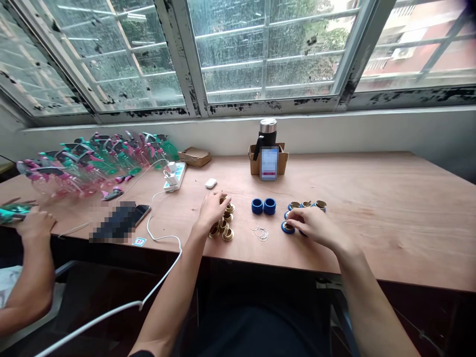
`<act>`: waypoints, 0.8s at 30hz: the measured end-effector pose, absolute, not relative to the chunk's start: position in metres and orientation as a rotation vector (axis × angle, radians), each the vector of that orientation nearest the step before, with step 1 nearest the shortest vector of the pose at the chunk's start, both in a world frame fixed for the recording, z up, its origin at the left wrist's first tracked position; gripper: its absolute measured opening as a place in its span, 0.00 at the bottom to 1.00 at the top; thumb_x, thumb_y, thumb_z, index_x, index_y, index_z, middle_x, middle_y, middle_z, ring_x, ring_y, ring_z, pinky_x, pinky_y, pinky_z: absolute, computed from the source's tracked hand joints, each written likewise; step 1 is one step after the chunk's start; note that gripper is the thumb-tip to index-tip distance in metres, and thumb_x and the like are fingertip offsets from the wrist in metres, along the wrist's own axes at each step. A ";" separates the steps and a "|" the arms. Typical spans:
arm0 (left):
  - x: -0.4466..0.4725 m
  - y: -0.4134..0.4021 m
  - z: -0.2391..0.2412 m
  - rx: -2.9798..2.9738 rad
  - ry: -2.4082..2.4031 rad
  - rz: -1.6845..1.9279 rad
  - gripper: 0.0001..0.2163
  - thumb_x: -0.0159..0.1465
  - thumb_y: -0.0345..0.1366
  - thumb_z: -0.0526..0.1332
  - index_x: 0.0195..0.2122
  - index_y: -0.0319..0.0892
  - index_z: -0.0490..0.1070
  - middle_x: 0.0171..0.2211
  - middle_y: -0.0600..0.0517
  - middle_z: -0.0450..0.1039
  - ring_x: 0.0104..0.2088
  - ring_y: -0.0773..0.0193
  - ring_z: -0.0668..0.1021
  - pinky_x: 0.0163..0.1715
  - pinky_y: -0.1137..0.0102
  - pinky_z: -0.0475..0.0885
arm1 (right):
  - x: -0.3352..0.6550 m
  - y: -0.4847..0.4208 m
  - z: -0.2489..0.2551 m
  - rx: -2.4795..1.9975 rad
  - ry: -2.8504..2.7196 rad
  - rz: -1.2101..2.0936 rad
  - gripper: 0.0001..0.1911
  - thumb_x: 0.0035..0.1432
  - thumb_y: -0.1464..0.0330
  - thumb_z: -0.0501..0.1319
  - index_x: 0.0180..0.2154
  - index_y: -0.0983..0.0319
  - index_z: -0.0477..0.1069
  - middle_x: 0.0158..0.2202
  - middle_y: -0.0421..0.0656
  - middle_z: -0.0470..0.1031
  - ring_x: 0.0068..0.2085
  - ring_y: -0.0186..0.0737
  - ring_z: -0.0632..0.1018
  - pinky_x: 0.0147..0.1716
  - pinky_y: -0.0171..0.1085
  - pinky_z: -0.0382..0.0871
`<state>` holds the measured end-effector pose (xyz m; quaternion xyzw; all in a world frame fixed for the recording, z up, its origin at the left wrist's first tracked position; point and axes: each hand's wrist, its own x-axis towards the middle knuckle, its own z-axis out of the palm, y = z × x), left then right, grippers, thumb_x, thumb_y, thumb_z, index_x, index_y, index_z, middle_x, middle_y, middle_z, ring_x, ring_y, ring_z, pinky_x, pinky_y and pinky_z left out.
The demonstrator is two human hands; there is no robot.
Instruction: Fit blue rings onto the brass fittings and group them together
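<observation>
My left hand [211,210] curls over a cluster of small brass cup fittings [225,223] on the plywood table [372,213], and its fingertips appear to pinch one of them. My right hand [312,225] rests among brass fittings seated in blue rings [305,206], its fingers over them and partly hiding several. One blue-ringed piece [287,227] lies just left of those fingers. Between my hands stand two blue rubber rings [263,206], with a small tangle of thin wire rings [261,234] nearer me. At far left, a co-worker's hand [35,223] holds a green object [13,213].
Pink and green plastic pieces [100,158] are heaped at the back left. Nearby are a power strip [174,176], a white cable [159,233], a white earbud case [210,183], and a phone [141,214]. A bottle stands in a cardboard box [268,161] below the windows.
</observation>
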<state>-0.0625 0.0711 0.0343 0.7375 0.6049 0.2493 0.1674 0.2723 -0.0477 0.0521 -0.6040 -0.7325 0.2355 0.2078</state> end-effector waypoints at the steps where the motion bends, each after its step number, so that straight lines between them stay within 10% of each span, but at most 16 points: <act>1: -0.062 0.074 0.034 2.111 1.724 0.689 0.15 0.71 0.46 0.61 0.48 0.42 0.81 0.50 0.40 0.81 0.56 0.48 0.78 0.59 0.60 0.70 | 0.273 -0.048 0.052 -1.683 -2.040 0.649 0.10 0.66 0.64 0.62 0.35 0.58 0.81 0.35 0.44 0.85 0.35 0.45 0.81 0.35 0.41 0.67; 24: -0.057 0.079 0.040 2.053 1.715 0.826 0.17 0.71 0.46 0.61 0.47 0.39 0.82 0.58 0.38 0.78 0.60 0.45 0.79 0.63 0.57 0.70 | 0.274 -0.053 0.057 -1.686 -1.999 0.625 0.08 0.62 0.64 0.65 0.33 0.58 0.81 0.34 0.45 0.84 0.35 0.47 0.81 0.34 0.40 0.69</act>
